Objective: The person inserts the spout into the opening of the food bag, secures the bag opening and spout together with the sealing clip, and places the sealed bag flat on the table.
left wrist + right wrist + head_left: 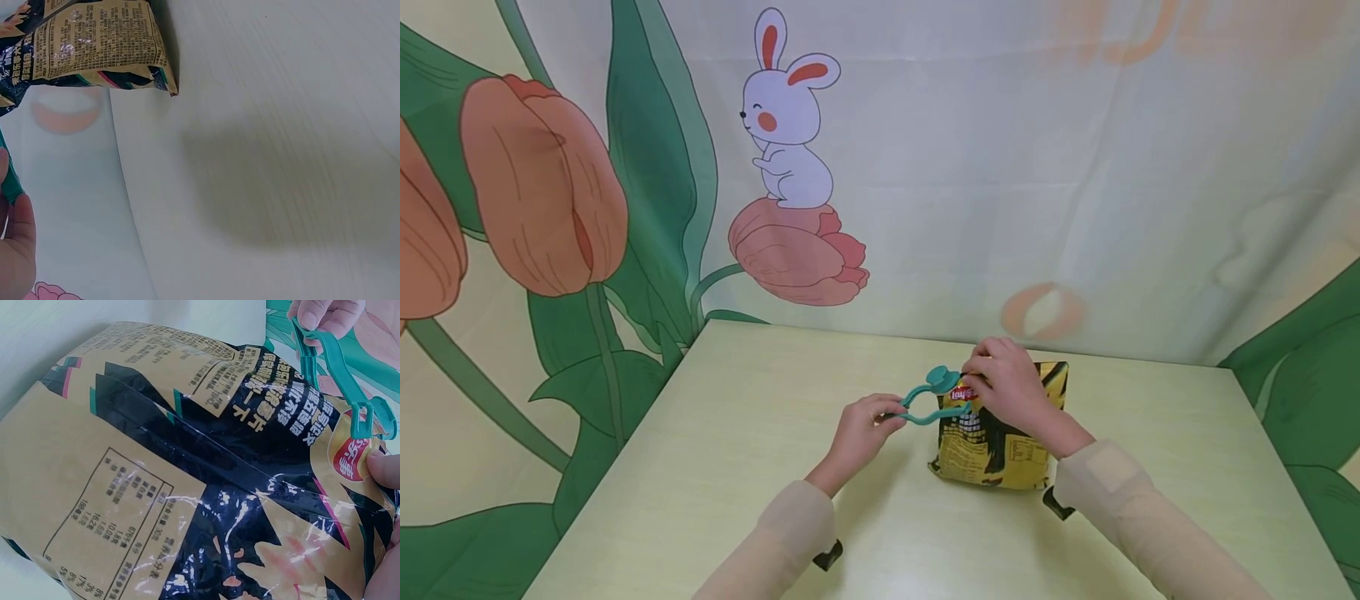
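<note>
A gold and black chip bag point(962, 458) stands on the table with its printed back toward me. My right hand point(1011, 387) grips its top edge, the thumb point(384, 469) lying beside the red logo. With thumb and fingers my left hand point(861, 429) pinches one end of a teal bag clip point(925, 419) that has a round cap point(940, 379). The clip's two arms are spread apart and their far ends reach the bag's upper left corner. In the right wrist view the clip point(340, 362) overlaps the logo. Most of the left hand point(19, 250) is cut off in the left wrist view.
The pale table point(722, 467) extends around the bag on both sides. Behind its back edge hangs a cloth backdrop point(962, 167) with a rabbit and tulips. Dark wrist camera pieces point(827, 554) show under both sleeves.
</note>
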`<act>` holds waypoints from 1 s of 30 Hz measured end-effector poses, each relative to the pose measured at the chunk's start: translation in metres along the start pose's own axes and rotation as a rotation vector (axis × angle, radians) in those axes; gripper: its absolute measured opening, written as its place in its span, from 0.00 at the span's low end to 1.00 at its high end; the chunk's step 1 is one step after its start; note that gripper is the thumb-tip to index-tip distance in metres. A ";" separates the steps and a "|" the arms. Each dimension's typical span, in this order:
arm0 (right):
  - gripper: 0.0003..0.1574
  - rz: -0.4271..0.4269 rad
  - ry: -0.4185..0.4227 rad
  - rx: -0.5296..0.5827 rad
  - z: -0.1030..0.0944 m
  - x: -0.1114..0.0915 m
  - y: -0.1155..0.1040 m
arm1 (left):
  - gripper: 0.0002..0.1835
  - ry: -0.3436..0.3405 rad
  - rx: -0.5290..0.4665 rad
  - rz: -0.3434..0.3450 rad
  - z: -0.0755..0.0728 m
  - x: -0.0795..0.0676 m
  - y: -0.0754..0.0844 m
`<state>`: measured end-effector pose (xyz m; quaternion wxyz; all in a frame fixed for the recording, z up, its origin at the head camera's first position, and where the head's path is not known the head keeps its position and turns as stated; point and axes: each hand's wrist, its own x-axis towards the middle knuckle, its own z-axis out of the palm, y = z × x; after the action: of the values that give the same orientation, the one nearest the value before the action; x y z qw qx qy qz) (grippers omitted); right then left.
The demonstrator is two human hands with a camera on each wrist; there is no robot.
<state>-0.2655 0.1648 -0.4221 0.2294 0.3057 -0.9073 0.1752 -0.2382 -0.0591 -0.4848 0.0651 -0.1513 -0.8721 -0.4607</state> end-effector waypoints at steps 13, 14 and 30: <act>0.03 0.027 -0.031 0.005 -0.003 0.001 -0.002 | 0.07 0.011 0.012 0.036 0.006 0.005 0.007; 0.04 0.030 -0.036 0.003 -0.003 0.001 -0.002 | 0.07 0.012 0.012 0.039 0.007 0.005 0.006; 0.05 0.058 -0.078 0.005 -0.007 0.002 -0.005 | 0.07 0.006 0.028 0.074 0.009 0.009 0.015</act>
<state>-0.2615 0.1635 -0.4142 0.1879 0.2864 -0.9236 0.1721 -0.2414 -0.0422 -0.4763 0.0866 -0.1811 -0.8722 -0.4461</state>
